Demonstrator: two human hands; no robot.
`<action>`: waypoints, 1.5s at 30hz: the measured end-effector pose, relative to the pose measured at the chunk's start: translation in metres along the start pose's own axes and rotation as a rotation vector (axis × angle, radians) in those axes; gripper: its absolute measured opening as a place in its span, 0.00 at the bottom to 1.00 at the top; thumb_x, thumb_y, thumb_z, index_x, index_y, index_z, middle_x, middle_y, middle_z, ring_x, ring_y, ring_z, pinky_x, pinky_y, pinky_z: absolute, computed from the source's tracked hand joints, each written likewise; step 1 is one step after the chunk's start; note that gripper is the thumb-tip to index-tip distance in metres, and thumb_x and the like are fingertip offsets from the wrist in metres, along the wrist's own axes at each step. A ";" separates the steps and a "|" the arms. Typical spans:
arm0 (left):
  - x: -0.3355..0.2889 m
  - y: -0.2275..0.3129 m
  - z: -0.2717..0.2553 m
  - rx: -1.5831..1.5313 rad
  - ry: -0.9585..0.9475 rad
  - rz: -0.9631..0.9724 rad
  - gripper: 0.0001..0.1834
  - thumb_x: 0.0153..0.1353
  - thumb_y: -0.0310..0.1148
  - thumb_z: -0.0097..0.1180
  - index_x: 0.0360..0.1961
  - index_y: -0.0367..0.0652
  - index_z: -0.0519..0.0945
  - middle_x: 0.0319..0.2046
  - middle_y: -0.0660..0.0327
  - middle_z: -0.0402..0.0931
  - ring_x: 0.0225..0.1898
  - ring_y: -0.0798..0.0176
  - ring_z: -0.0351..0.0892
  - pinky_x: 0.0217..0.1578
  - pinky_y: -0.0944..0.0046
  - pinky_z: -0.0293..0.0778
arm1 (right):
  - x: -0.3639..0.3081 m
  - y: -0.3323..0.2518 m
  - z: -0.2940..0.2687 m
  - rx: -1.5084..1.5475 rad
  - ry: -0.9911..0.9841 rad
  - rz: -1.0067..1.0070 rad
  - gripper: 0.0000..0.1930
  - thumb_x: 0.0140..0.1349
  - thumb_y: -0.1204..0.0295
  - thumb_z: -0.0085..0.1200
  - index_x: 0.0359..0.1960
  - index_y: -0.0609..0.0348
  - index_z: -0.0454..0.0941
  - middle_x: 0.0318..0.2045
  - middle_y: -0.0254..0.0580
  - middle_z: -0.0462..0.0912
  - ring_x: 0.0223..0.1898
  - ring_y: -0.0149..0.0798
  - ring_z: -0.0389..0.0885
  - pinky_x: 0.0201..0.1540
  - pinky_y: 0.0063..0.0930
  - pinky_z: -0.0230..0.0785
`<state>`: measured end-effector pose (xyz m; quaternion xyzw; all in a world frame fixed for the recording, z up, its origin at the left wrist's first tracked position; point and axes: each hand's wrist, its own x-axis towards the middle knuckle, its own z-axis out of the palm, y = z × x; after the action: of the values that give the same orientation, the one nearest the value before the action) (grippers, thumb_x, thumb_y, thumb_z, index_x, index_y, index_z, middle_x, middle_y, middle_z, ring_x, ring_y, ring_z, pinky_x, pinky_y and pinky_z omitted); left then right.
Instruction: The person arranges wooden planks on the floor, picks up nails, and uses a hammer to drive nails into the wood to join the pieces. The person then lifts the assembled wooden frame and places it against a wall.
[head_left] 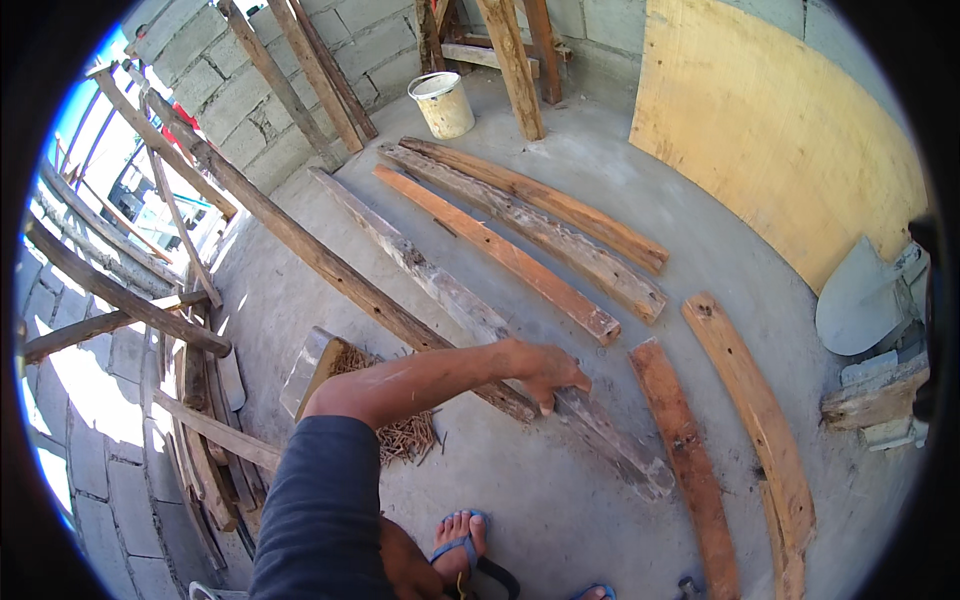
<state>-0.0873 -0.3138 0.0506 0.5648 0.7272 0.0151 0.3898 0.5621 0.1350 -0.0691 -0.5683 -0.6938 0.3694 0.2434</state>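
My left hand [545, 372] reaches across from the lower left, its fingers closed over a long, weathered grey wooden plank [612, 440]. The thumb lies along the near edge and the fingers go over the far one. This plank runs diagonally over the concrete floor. A brown wooden pole [350, 285] slants down, its lower end close beneath my wrist. Under my forearm lies a heap of rusty nails [410, 437], partly hidden. Beside it a tipped container [318, 372] holds more of them. My right hand does not show.
Reddish [500, 255] and brown planks [545, 230] lie beyond; another reddish plank [690, 470] and a light brown one [755, 410] lie right. A white bucket [442, 105], leaning plywood sheet [770, 130] and shovel [862, 300] stand around. My sandalled foot [460, 545] is below.
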 end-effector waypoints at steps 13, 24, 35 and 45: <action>-0.061 -0.097 0.026 0.268 0.006 -0.411 0.34 0.49 0.30 0.73 0.58 0.49 0.74 0.47 0.52 0.83 0.53 0.44 0.81 0.52 0.47 0.76 | -0.027 -0.008 0.026 -0.466 0.095 -0.571 0.29 0.65 0.49 0.58 0.43 0.71 0.82 0.41 0.57 0.85 0.43 0.57 0.83 0.51 0.48 0.76; -0.027 -0.096 -0.011 0.051 -0.165 -0.540 0.39 0.45 0.38 0.76 0.60 0.48 0.74 0.48 0.58 0.83 0.54 0.50 0.81 0.50 0.49 0.77 | -0.039 -0.005 0.037 -0.596 0.086 -0.673 0.36 0.67 0.39 0.48 0.44 0.70 0.78 0.41 0.60 0.82 0.43 0.63 0.79 0.51 0.55 0.72; 0.035 -0.110 -0.034 0.346 0.236 -0.643 0.43 0.49 0.50 0.74 0.65 0.50 0.70 0.64 0.57 0.72 0.68 0.50 0.67 0.61 0.42 0.67 | -0.061 -0.035 0.057 -0.541 0.140 -0.686 0.37 0.69 0.38 0.46 0.48 0.69 0.76 0.41 0.61 0.80 0.44 0.65 0.78 0.51 0.58 0.71; -0.002 -0.118 -0.009 0.415 0.317 -0.392 0.49 0.42 0.44 0.79 0.67 0.54 0.69 0.66 0.60 0.69 0.68 0.52 0.67 0.59 0.42 0.68 | -0.070 -0.048 0.071 -0.572 0.245 -0.746 0.33 0.71 0.42 0.45 0.46 0.69 0.76 0.41 0.61 0.79 0.43 0.65 0.78 0.47 0.58 0.71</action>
<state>-0.1878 -0.3544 0.0040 0.4722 0.8612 -0.1208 0.1440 0.4959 0.0462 -0.0685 -0.3641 -0.8902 -0.0185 0.2731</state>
